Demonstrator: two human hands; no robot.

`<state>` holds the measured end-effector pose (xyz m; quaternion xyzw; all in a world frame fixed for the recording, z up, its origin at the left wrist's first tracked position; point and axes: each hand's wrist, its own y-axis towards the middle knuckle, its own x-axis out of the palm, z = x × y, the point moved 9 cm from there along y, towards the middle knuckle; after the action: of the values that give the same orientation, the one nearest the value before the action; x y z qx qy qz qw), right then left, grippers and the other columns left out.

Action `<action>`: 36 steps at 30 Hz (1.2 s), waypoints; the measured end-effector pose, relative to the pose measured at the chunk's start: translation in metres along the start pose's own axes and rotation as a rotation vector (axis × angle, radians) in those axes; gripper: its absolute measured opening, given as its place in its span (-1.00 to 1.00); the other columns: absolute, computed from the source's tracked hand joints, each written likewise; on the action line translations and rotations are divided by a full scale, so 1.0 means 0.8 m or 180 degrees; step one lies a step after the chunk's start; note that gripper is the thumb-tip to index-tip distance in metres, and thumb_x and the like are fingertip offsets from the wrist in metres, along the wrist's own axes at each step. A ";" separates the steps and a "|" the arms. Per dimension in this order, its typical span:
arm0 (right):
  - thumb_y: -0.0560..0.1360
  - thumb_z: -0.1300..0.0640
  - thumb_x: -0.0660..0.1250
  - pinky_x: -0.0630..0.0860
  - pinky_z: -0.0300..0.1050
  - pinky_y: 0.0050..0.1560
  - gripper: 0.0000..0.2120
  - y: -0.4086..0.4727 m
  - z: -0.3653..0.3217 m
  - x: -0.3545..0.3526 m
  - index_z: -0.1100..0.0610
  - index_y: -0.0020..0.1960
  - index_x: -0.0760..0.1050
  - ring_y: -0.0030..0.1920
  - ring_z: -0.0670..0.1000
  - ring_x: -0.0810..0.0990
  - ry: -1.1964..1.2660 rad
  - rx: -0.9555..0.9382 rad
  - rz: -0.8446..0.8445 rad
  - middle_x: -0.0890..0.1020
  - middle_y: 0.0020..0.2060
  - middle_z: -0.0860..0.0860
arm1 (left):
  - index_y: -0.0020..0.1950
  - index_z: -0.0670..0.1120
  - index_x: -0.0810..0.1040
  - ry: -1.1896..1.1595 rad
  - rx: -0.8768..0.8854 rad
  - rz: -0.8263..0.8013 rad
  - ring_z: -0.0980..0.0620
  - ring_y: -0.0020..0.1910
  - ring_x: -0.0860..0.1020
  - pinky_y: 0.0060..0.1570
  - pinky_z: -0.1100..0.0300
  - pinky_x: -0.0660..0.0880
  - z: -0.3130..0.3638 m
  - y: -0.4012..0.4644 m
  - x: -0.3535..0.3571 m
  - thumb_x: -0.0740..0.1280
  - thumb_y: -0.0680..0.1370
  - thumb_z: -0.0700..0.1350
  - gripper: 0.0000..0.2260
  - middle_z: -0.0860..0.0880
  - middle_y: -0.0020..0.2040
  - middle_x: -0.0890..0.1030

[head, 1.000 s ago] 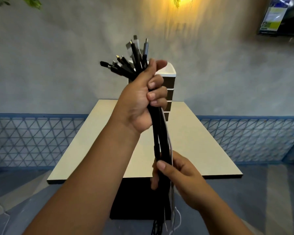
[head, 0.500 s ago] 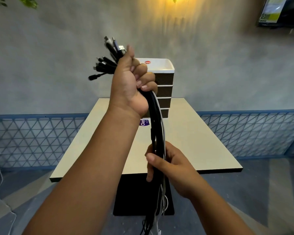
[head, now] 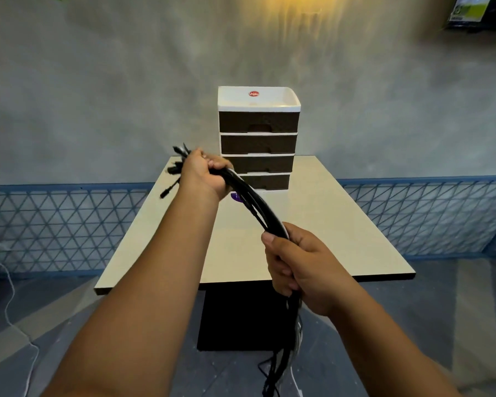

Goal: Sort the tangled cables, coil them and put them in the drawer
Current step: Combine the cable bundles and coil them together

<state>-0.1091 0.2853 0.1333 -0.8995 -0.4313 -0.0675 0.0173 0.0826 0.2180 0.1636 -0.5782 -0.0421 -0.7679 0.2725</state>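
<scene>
Drawer unit (head: 259, 138) stands at the far end of the table (head: 327, 224), toward 12 o'clock: white frame, four dark brown drawers stacked, all pushed in. A round red sticker (head: 253, 94) on the white top tray reads roughly "Unipla"; the last letters are too blurred to confirm. A purple round sticker (head: 236, 197) lies on the tabletop just in front of the unit, partly hidden behind the cables; its writing is unreadable. A green-and-white poster (head: 470, 8) at the 1 o'clock corner of the view is also illegible. The cable bundle (head: 255, 207), mostly black with at least one white strand, is held in the air above the near half of the table. Its long axis runs diagonally from 10 o'clock down to 4 o'clock, bowing slightly upward between the hands. Connector ends (head: 175, 164) fan out past the upper grip, pointing toward 9–10 o'clock. The left hand (head: 204, 174) grips the bundle near those plugs, fingers curled fully round it. The right hand (head: 301, 265) wraps the bundle lower, thumb pressed along it, fingers closed round. Below that fist the loose tails (head: 281, 362) hang straight toward 6 o'clock, down toward the floor.
</scene>
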 end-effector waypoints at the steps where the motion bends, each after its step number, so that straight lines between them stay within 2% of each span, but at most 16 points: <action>1: 0.64 0.15 0.19 0.18 -0.13 -0.46 -0.78 0.000 0.000 0.002 0.15 -0.16 0.27 -0.52 -0.03 0.19 0.0038 0.0037 0.0005 0.26 -0.46 0.05 | -0.30 -0.08 0.32 0.0000 -0.0044 0.0054 0.11 -0.64 0.32 -0.57 0.35 0.35 -0.006 0.002 -0.014 0.21 0.64 0.00 -0.66 0.02 -0.53 0.35; 3: 0.64 0.14 0.19 0.17 -0.15 -0.47 -0.82 -0.001 -0.005 0.002 0.14 -0.13 0.28 -0.53 -0.04 0.19 0.0145 0.0046 0.0023 0.26 -0.46 0.04 | -0.10 -0.22 0.48 0.0114 -0.0161 -0.0172 0.00 -0.35 0.57 -0.19 0.18 0.58 -0.024 -0.010 -0.030 0.26 0.58 0.20 -0.55 -0.11 -0.26 0.56; 5: 0.64 0.15 0.18 0.15 -0.16 -0.47 -0.85 0.001 -0.016 -0.003 0.13 -0.10 0.30 -0.54 -0.06 0.18 0.0244 -0.0005 0.0086 0.26 -0.47 0.03 | 0.17 -0.36 0.48 0.0627 -0.0540 -0.0937 -0.18 0.12 0.58 0.27 -0.09 0.44 -0.061 -0.040 -0.031 0.26 0.38 0.43 -0.16 -0.26 0.17 0.57; 6: 0.64 0.16 0.17 0.14 -0.17 -0.47 -0.84 0.002 -0.022 -0.006 0.13 -0.11 0.31 -0.55 -0.06 0.18 0.0256 -0.0029 0.0112 0.25 -0.48 0.02 | 0.26 -0.34 0.43 0.0975 -0.0827 -0.1359 -0.21 0.24 0.50 0.33 -0.15 0.37 -0.088 -0.066 -0.031 0.28 0.27 0.50 -0.03 -0.25 0.28 0.50; 8: 0.65 0.17 0.17 0.14 -0.20 -0.49 -0.83 0.005 -0.030 -0.010 0.15 -0.13 0.32 -0.55 -0.06 0.17 0.0142 -0.0036 0.0164 0.24 -0.48 0.02 | 0.28 -0.28 0.44 0.1791 -0.1292 -0.1959 -0.22 0.16 0.52 0.15 -0.06 0.50 -0.135 -0.116 -0.034 0.32 0.15 0.56 0.06 -0.31 0.19 0.52; 10: 0.64 0.20 0.18 0.15 -0.19 -0.49 -0.84 0.004 -0.032 -0.009 0.16 -0.12 0.32 -0.55 -0.05 0.19 -0.0106 0.0005 0.0186 0.24 -0.49 0.04 | 0.34 -0.31 0.45 0.2500 -0.1425 -0.2061 -0.29 0.17 0.49 -0.02 0.01 0.51 -0.153 -0.142 -0.033 0.31 0.20 0.55 0.07 -0.43 0.27 0.47; 12: 0.64 0.25 0.17 0.18 -0.20 -0.51 -0.87 0.002 -0.036 -0.006 0.19 -0.10 0.33 -0.55 -0.03 0.22 -0.0362 -0.0043 0.0150 0.26 -0.50 0.06 | 0.37 -0.28 0.46 0.2951 -0.1237 -0.1873 -0.27 0.25 0.47 0.08 -0.07 0.50 -0.148 -0.148 -0.025 0.26 0.40 0.44 -0.13 -0.35 0.38 0.43; 15: 0.63 0.30 0.16 0.24 -0.18 -0.51 -0.86 -0.004 -0.044 -0.003 0.21 -0.12 0.35 -0.53 -0.02 0.26 -0.0470 -0.0177 0.0018 0.30 -0.49 0.07 | 0.24 -0.16 0.61 0.3309 -0.0784 -0.1721 -0.09 0.16 0.62 0.09 -0.01 0.57 -0.133 -0.151 -0.007 0.18 0.60 0.16 -0.53 -0.13 0.21 0.64; 18: 0.60 0.35 0.17 0.33 -0.12 -0.46 -0.85 -0.006 -0.042 -0.005 0.27 -0.14 0.40 -0.53 0.04 0.33 -0.0389 -0.0359 -0.0002 0.36 -0.50 0.11 | -0.04 -0.16 0.64 0.3442 -0.0436 -0.1780 0.07 0.03 0.67 0.02 0.02 0.57 -0.131 -0.156 0.005 0.11 0.65 0.02 -0.62 0.00 0.13 0.68; 21: 0.55 0.32 0.28 0.54 -0.10 -0.30 -0.89 -0.009 -0.013 -0.009 0.25 -0.16 0.49 -0.44 0.12 0.52 -0.0214 -0.0266 -0.0210 0.51 -0.46 0.17 | -0.34 -0.13 0.39 0.3298 -0.0228 -0.1718 0.06 0.18 0.61 0.23 -0.01 0.43 -0.130 -0.155 0.015 0.09 0.65 -0.06 -0.63 -0.04 0.08 0.70; 24: 0.50 0.24 0.35 0.56 -0.09 -0.14 -0.84 -0.018 0.038 -0.011 0.26 -0.24 0.49 -0.32 0.17 0.61 -0.0557 0.0032 -0.0487 0.56 -0.41 0.19 | -0.45 -0.04 0.30 0.2574 -0.0059 -0.1614 -0.04 0.04 0.68 0.25 -0.03 0.40 -0.104 -0.141 0.031 0.08 0.63 -0.10 -0.58 -0.07 -0.14 0.71; 27: 0.50 0.11 0.33 0.43 -0.12 -0.28 -0.80 -0.020 0.071 -0.017 0.13 -0.24 0.38 -0.44 0.05 0.45 -0.0653 0.0173 -0.0188 0.44 -0.48 0.00 | -0.44 -0.04 0.28 0.1274 -0.0262 -0.1236 0.04 -0.41 0.60 -0.06 0.02 0.62 -0.066 -0.115 0.030 0.14 0.62 -0.09 -0.60 0.04 -0.46 0.48; 30: 0.53 0.14 0.26 0.26 -0.15 -0.45 -0.78 -0.014 0.059 -0.016 0.15 -0.21 0.26 -0.52 -0.03 0.22 -0.0305 0.0088 0.0064 0.29 -0.51 -0.04 | -0.35 -0.05 0.35 -0.0076 -0.0719 -0.1382 0.13 -0.52 0.48 -0.28 0.16 0.62 -0.060 -0.101 0.026 0.23 0.61 -0.04 -0.67 0.06 -0.47 0.43; 33: 0.50 0.17 0.25 0.19 -0.24 -0.50 -0.76 -0.006 0.041 -0.014 0.12 -0.26 0.21 -0.55 -0.05 0.15 -0.0032 0.0067 0.0169 0.24 -0.52 -0.03 | -0.17 -0.09 0.49 -0.0397 -0.0609 -0.1733 0.03 -0.16 0.64 0.09 -0.07 0.57 -0.049 -0.098 0.020 0.31 0.54 0.19 -0.65 0.00 -0.24 0.58; 35: 0.44 0.15 0.25 0.17 -0.26 -0.51 -0.76 -0.005 0.034 -0.016 0.09 -0.31 0.21 -0.56 -0.05 0.14 0.0066 0.0109 0.0242 0.23 -0.52 -0.02 | 0.04 -0.07 0.52 0.0145 -0.0448 -0.2019 -0.07 0.26 0.55 0.34 -0.31 0.31 -0.055 -0.113 0.021 0.26 0.45 0.36 -0.50 -0.01 0.04 0.62; 36: 0.44 0.16 0.24 0.16 -0.26 -0.51 -0.75 -0.003 0.032 -0.017 0.08 -0.34 0.22 -0.56 -0.05 0.14 0.0080 0.0119 0.0223 0.22 -0.52 -0.01 | 0.09 -0.06 0.52 0.0434 -0.0370 -0.2064 -0.11 0.33 0.51 0.36 -0.34 0.25 -0.061 -0.121 0.019 0.24 0.42 0.37 -0.46 -0.01 0.09 0.63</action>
<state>-0.1169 0.2786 0.1063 -0.9127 -0.4004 -0.0702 0.0419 -0.0077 0.2754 0.1856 -0.4966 -0.1617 -0.8526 -0.0173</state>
